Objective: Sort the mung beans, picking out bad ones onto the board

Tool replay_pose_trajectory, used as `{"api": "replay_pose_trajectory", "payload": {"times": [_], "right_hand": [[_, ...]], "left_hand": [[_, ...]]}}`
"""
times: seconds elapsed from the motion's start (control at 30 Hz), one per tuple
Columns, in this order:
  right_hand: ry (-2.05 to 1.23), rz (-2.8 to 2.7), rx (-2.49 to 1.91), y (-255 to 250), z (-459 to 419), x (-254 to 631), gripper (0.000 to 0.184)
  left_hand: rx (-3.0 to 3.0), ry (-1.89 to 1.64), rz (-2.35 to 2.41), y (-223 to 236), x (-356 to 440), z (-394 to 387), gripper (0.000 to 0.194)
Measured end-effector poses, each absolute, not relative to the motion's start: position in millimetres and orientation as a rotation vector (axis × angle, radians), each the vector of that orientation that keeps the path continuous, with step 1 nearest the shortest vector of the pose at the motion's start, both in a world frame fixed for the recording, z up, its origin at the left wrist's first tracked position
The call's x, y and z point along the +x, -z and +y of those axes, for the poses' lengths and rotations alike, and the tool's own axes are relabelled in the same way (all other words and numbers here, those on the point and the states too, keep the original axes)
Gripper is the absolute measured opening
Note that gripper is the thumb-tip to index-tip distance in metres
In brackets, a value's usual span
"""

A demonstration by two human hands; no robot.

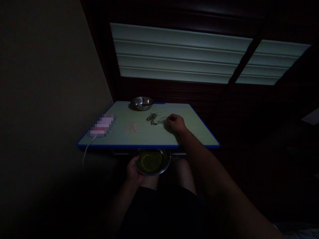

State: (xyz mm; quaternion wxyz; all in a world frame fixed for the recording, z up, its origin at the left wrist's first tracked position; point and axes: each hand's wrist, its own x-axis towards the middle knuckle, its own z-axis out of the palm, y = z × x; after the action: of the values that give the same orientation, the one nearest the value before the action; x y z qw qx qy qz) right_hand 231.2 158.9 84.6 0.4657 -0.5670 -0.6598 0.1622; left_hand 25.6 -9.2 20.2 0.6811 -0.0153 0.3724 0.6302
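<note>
My left hand (134, 171) is closed on the left rim of a metal bowl (166, 167), below the table's front edge and above my legs. Small green grains, like mung beans, (150, 160) lie in that bowl. Over the table, my right hand (175, 122) is closed on a small clear spoon-like piece (162, 120); its exact shape is hard to make out in the dim light. Its tip points left, close to a scattered pile of small dark grains (152, 118). A pale, thin heap of grains (131, 128) lies to the left of that pile.
The light-topped table (119, 113) has a blue edge. At its back stands a second metal bowl (142, 103). A pink, pixelated object (102, 125) with a white cable (86, 152) lies at the left. A wall and dark slatted doors (179, 56) bound the table.
</note>
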Motion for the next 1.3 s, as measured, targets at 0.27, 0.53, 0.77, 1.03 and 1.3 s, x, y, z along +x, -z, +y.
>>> {"api": "replay_pose_trajectory", "payload": {"times": [0.27, 0.53, 0.77, 1.03, 1.3], "right_hand": [[-0.334, -1.587, -1.499, -95.5, 148.1, 228.5, 0.014], [-0.353, -1.619, -1.546, -98.2, 144.0, 226.8, 0.014], [-0.389, -1.632, -1.472, -95.4, 146.6, 226.9, 0.012], [-0.468, -1.650, -1.420, -91.8, 149.6, 227.8, 0.013], [-0.538, -1.634, -1.398, -95.1, 144.9, 225.4, 0.012]], "left_hand": [[-0.045, -1.424, 0.794, -16.4, 24.5, -9.2, 0.028], [-0.036, -1.438, 0.808, -19.0, 25.9, -9.7, 0.034], [-0.024, -1.418, 0.818, -18.7, 25.5, -9.6, 0.037], [-0.037, -1.408, 0.796, -16.1, 25.3, -7.9, 0.034], [-0.014, -1.425, 0.823, -19.1, 26.1, -8.7, 0.028]]}}
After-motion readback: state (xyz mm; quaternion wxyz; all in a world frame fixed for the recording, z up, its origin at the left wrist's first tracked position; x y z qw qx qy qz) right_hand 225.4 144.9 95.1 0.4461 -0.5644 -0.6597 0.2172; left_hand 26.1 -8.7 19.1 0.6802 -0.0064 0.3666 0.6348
